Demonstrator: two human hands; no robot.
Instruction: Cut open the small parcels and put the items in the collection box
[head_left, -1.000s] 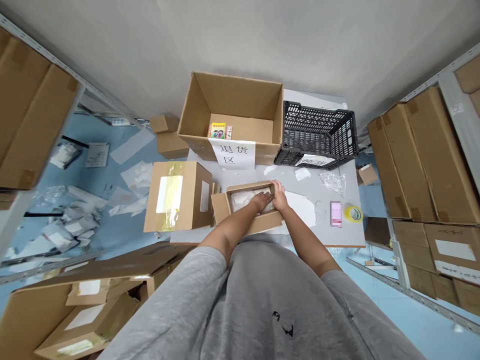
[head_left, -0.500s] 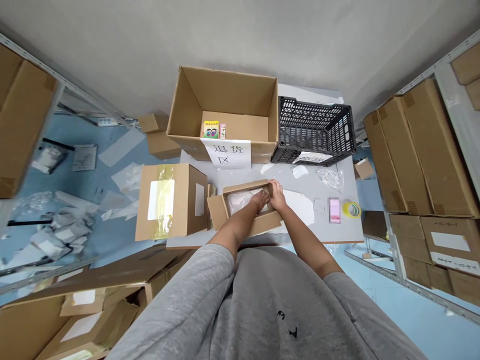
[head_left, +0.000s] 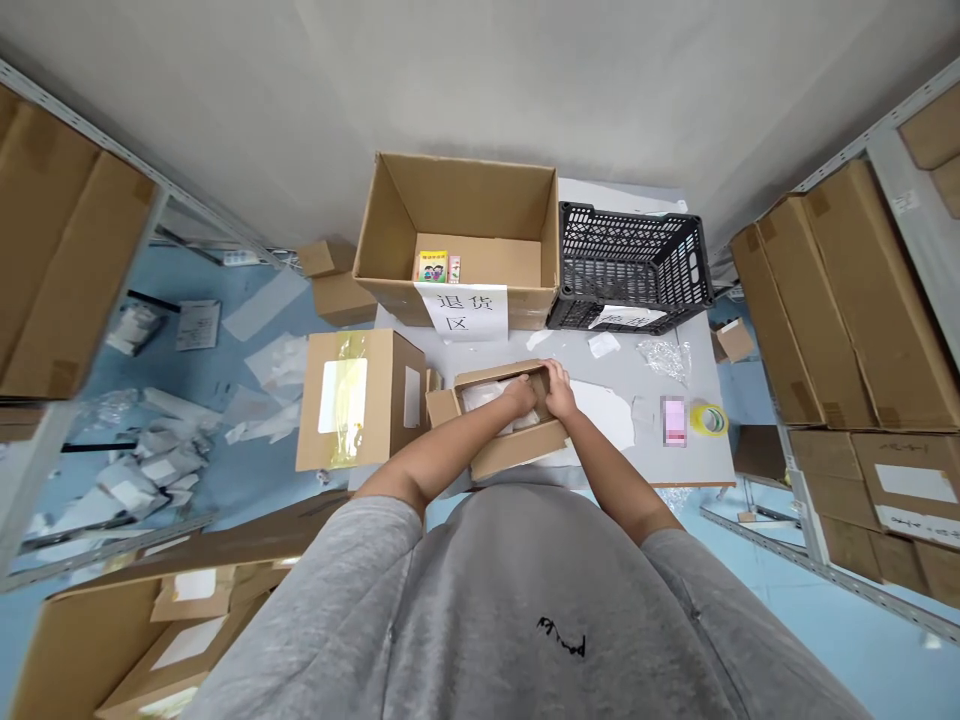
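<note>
A small open carton (head_left: pixel 517 452) lies on the table near its front edge, with white packing material (head_left: pixel 484 396) inside. Reaching into it, my left hand (head_left: pixel 520 395) has its fingers curled down at the right end; what they hold, if anything, is hidden. My right hand (head_left: pixel 559 390) grips the right end wall of this carton, fingers over the rim. White paper (head_left: pixel 604 415) lies under and to the right of the carton. A larger taped box (head_left: pixel 349 400) stands to the left.
Behind are a big open carton (head_left: pixel 469 178) holding a yellow booklet (head_left: pixel 433 267) and a black crate (head_left: pixel 626 232). A pink-screened phone (head_left: pixel 673 421) and tape roll (head_left: pixel 709 419) lie right. Shelves with cartons (head_left: pixel 840 300) flank the table (head_left: pixel 694 462).
My left hand's fingers have curled, and its forearm lies flatter, with the elbow further left. My right hand stays at the carton's end. The camera view has shifted slightly.
</note>
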